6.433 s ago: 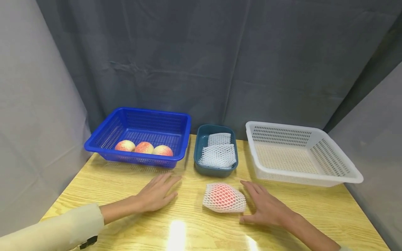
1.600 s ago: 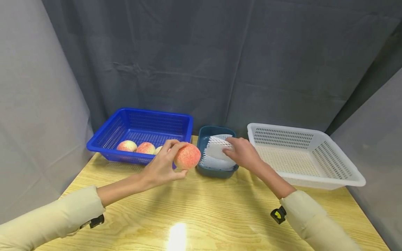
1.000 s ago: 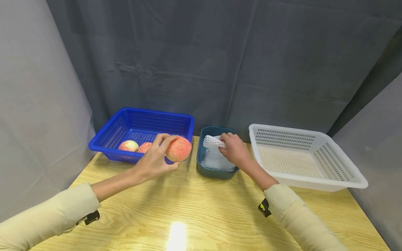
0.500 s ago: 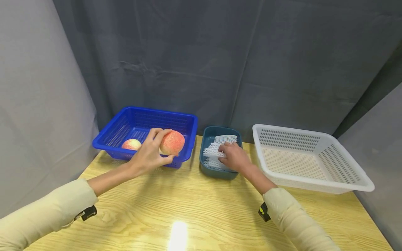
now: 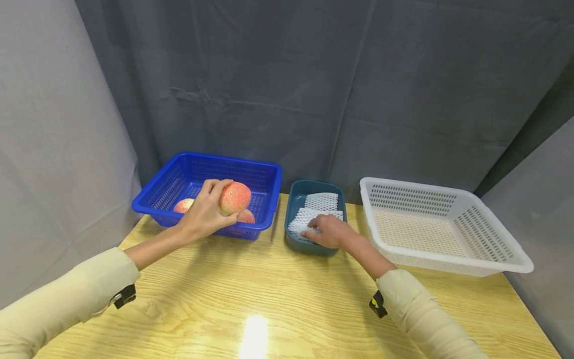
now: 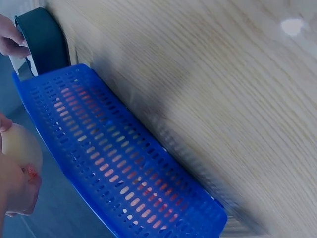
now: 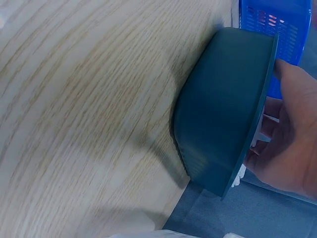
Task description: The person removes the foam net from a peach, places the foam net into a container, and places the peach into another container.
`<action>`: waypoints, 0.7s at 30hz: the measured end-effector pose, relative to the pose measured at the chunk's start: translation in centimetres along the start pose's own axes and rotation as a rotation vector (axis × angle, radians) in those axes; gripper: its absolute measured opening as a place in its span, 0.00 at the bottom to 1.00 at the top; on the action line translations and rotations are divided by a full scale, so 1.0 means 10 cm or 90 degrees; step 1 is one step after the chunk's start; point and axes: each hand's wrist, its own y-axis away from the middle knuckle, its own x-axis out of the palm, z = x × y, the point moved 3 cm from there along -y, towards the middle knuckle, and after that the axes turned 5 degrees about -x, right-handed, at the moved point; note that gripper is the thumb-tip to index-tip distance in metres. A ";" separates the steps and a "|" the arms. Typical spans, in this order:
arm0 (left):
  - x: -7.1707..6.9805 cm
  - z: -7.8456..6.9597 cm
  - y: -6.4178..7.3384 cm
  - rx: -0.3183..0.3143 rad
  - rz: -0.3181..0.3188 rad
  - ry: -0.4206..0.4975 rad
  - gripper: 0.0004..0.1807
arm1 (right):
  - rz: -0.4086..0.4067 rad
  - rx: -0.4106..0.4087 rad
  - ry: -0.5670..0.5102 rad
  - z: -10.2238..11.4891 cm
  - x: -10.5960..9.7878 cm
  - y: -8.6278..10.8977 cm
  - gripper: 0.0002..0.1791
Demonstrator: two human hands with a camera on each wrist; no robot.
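Note:
My left hand [image 5: 202, 212] grips a red-and-yellow peach [image 5: 235, 198], holding it over the blue basket [image 5: 244, 231]. Inside that basket one peach [image 5: 182, 205] shows left of the hand and another peach [image 5: 246, 216] shows right of it; the hand covers part of the inside. Over the small dark green box [image 5: 305, 246] is my right hand [image 5: 333, 231], fingers loosely bent with a gap between thumb and forefinger. Beneath the fingers lies a white foam fruit net [image 5: 298, 227], with another foam net [image 5: 322, 201] behind it. In the right wrist view the box wall [image 7: 218, 114] hides some of the fingertips.
A white slotted basket [image 5: 448, 260] stands at the right of the wooden table [image 5: 287, 294]. Grey curtains [image 5: 269, 89] hang behind and at both sides. The green box sits between the two baskets.
Earlier, a net-wrapped peach lay on the table between my hands. Since then the left hand has carried a bare peach leftward over the blue basket; the right has lowered a net into the box and loosened.

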 end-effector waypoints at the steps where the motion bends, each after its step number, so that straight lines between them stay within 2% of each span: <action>1: 0.00 0.02 -0.01 -0.006 0.001 -0.003 0.44 | -0.001 0.005 -0.010 0.00 0.00 0.00 0.23; 4: 0.00 0.06 -0.05 -0.031 0.002 -0.010 0.44 | -0.014 0.011 -0.026 0.02 -0.02 -0.01 0.21; 10: -0.03 0.13 -0.12 -0.099 0.001 -0.003 0.41 | -0.083 -0.032 -0.004 0.06 -0.07 -0.04 0.13; 18: -0.05 0.24 -0.18 -0.138 -0.002 -0.007 0.42 | -0.172 -0.094 0.053 0.18 -0.14 -0.05 0.11; 21: -0.07 0.27 -0.20 -0.160 -0.008 -0.011 0.42 | -0.191 -0.123 0.061 0.25 -0.18 -0.06 0.11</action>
